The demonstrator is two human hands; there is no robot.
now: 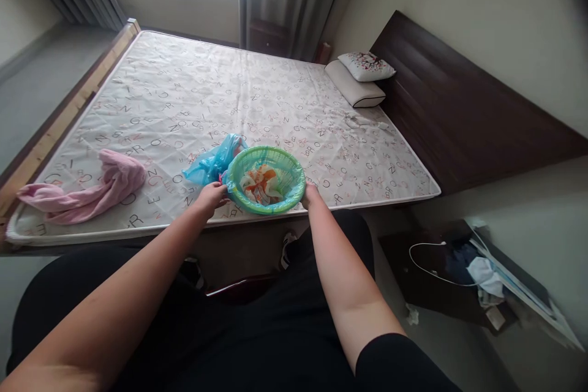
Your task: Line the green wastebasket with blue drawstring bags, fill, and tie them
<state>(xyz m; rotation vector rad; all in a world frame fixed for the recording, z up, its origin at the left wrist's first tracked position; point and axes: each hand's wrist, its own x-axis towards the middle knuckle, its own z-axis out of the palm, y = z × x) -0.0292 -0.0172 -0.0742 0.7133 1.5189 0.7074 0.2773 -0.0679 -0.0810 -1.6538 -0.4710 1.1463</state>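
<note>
We hold the green basket (271,211) between our two hands: our left hand (215,195) curls nearly closed on its left rim, and our right hand (311,195) grasps its right side, fingertips hidden. Crumpled white and orange scraps (261,184) lie inside the basket. Beyond it spreads the mattress (206,92), with a blue plastic bag (214,161) just beside the basket's left and a pink cloth (101,190) farther left.

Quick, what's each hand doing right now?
Left hand: closed on the basket, at its left side.
Right hand: closed on the basket's right side.
</note>
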